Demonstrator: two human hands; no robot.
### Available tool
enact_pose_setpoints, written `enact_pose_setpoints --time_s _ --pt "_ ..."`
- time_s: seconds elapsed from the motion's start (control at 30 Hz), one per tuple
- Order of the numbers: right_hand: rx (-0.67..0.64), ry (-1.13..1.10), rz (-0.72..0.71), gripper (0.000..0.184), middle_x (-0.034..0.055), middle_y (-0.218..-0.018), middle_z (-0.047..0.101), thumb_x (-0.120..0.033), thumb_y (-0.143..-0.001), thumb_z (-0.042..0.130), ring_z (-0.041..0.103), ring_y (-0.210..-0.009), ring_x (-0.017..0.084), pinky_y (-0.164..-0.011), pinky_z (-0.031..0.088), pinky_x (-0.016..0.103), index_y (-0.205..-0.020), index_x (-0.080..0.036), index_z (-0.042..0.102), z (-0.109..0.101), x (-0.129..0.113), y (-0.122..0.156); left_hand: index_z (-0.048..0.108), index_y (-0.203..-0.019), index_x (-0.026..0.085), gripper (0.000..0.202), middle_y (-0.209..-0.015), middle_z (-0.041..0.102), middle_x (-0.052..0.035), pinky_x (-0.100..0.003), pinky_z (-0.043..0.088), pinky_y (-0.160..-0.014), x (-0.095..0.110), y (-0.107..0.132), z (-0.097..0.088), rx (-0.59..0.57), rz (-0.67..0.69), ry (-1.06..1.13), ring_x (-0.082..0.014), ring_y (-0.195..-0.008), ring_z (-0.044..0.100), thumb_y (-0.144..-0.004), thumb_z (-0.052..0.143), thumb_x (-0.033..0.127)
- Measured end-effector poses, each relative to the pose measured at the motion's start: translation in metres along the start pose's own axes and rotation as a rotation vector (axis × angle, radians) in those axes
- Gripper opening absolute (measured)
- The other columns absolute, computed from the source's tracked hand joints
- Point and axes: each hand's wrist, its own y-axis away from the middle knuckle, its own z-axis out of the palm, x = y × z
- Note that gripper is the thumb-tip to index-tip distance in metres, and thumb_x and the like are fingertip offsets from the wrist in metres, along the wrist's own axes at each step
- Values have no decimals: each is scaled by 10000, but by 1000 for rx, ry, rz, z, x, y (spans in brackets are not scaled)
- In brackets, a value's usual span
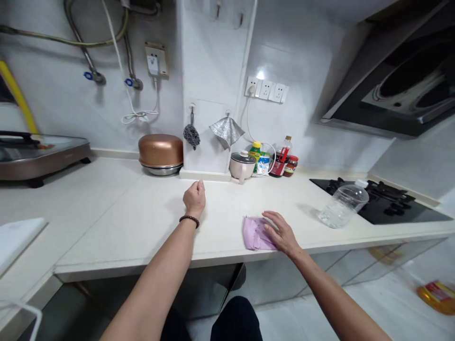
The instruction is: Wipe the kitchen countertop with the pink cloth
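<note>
My left hand (195, 197) is closed in a fist over the pale countertop (220, 203), a dark braided bracelet on its wrist. Nothing sticks out of the fist. On the counter near its front edge lies a folded purple cloth (253, 233). My right hand (282, 233) rests at the cloth's right side, fingers stretched out and thumb apart, touching it without a visible grip. A large clear plastic bottle (343, 203) with a white cap stands farther right.
Along the wall are a copper-coloured pot (160, 150), a small lidded pot (242, 166) and several condiment containers. A gas stove (382, 201) sits at the right, under a range hood (398, 80). At the left are an electric pan (42, 158) and a white board (19, 239).
</note>
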Motion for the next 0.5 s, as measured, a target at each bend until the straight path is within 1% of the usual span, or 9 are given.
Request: enact_pose_setpoints --time_s 0.07,0.1,0.13,0.2,0.27,0.33,0.37,0.43,0.5 --pt "-53 43 -5 304 106 -1109 667 -467 -945 552 626 -1075 255 -962 513 437 -1100 -249 698 6 -10 -4 532 -626 219 425 -619 605 -39 -292 252 -581 2 -1 0 -10 6 -3 -170 -598 499 -983 382 395" --pt "-103 76 -4 289 100 -1070 665 -466 -942 559 628 -1034 251 -937 519 429 -1074 -251 701 11 -15 -6 512 -606 220 434 -598 588 -36 -294 243 -579 3 -1 1 -27 14 3 -166 -586 484 -980 385 401" --pt "-163 113 -7 293 99 -1090 660 -464 -942 560 620 -1043 253 -944 511 432 -1099 -256 695 17 -20 -8 495 -591 219 442 -583 575 -32 -294 239 -579 5 -1 2 -44 22 16 -162 -578 475 -977 386 404" --pt "-273 181 -25 351 96 -1242 626 -450 -962 523 567 -1175 267 -1027 460 457 -1244 -279 643 33 -24 -12 470 -569 218 455 -564 560 -28 -293 244 -583 7 0 5 -64 26 62 -155 -571 475 -975 379 404" --pt "-317 223 -40 410 85 -1398 542 -426 -988 467 467 -1316 270 -1108 385 471 -1366 -295 558 47 -20 -21 458 -558 217 463 -556 557 -24 -288 259 -588 8 3 8 -80 23 119 -149 -571 486 -974 367 399" --pt "-272 248 -22 438 95 -1456 477 -413 -980 479 411 -1359 270 -1125 360 461 -1393 -275 524 59 -8 -35 453 -549 217 466 -553 558 -21 -284 273 -590 9 5 12 -104 24 161 -146 -570 493 -969 368 399" --pt "-219 261 1 447 111 -1441 474 -414 -958 518 418 -1341 276 -1109 372 455 -1375 -256 533 63 0 -45 452 -546 217 465 -552 559 -20 -282 278 -590 9 7 14 -118 27 172 -146 -568 495 -966 373 401" --pt "-108 304 62 431 129 -1339 520 -417 -901 603 465 -1249 289 -1052 405 456 -1288 -229 583 70 19 -68 451 -543 219 460 -551 561 -18 -280 285 -589 11 8 18 -142 34 183 -147 -567 500 -959 385 403" --pt "-61 358 135 328 110 -1180 582 -415 -880 630 509 -1127 286 -983 423 450 -1151 -230 645 76 36 -92 452 -543 220 458 -552 565 -19 -278 291 -590 12 8 20 -154 31 185 -149 -572 509 -958 387 402"
